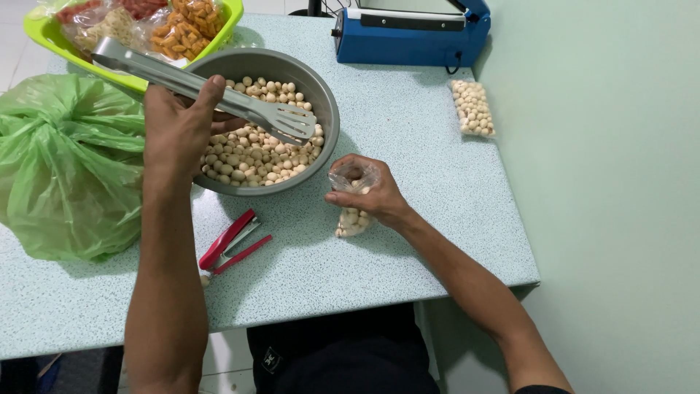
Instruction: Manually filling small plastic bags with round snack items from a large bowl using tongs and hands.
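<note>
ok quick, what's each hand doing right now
Left hand: closed around metal tongs above the bowl of round snacks.
Right hand: closed on a small clear bag of the snacks.

The left forearm reaches straight up from the bottom edge, wrist bent slightly inward. The left hand (179, 128) is raised, back toward the camera, fingers and thumb closed in a grip. The right arm comes in diagonally from the lower right, bare to the sleeve. The right hand (368, 193) sits low, fingers curled and pinching.
</note>
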